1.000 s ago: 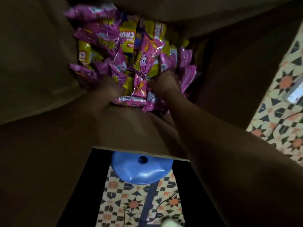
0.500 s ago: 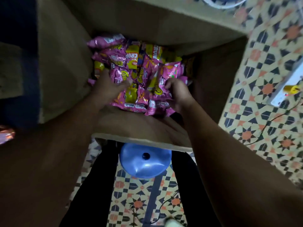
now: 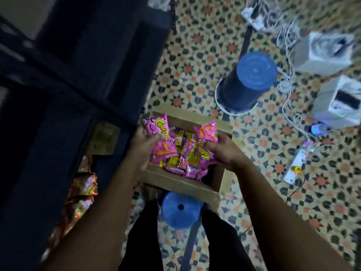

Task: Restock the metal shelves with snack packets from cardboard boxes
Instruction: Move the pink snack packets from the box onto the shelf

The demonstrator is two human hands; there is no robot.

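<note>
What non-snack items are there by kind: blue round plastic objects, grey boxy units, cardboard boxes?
Blue round plastic objects: 2, the upturned blue bucket and the blue plastic stool
Grey boxy units: 2
Brown cardboard box: 1
Total: 5

Glossy pink foil-like snack packets [image 3: 159, 127] in a matt brown cardboard box [image 3: 175, 183]; smooth blue plastic stool [image 3: 180, 211]; dark painted metal shelves [image 3: 82, 61]; patterned tiled floor [image 3: 195, 61], slightly sheened

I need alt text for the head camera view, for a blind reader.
Both hands lift pink snack packets from an open cardboard box: left hand, right hand. A dark metal shelf stands left; patterned floor tiles surround it.
</note>
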